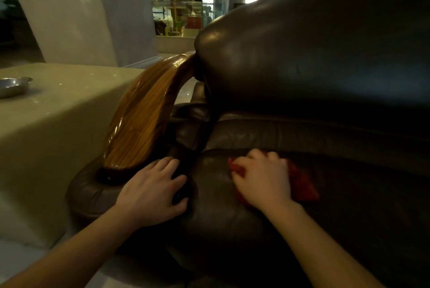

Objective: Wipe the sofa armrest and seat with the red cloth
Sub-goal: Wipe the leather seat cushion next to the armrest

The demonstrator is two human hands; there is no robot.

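A dark brown leather sofa fills the right of the view, with its seat cushion [349, 206] in front and a big back cushion [314, 55] behind. The armrest has a glossy curved wooden top [142, 120] over a padded leather end [90, 192]. My right hand [263, 178] lies flat on the red cloth [302, 185], pressing it onto the seat near its back left corner. My left hand [153, 192] rests with fingers spread on the leather at the armrest's front, just below the wood, holding nothing.
A pale stone side table [58, 125] stands left of the armrest, with a metal bowl [12, 86] on it. A white pillar [69, 13] rises behind it. Shelves and a window show far back.
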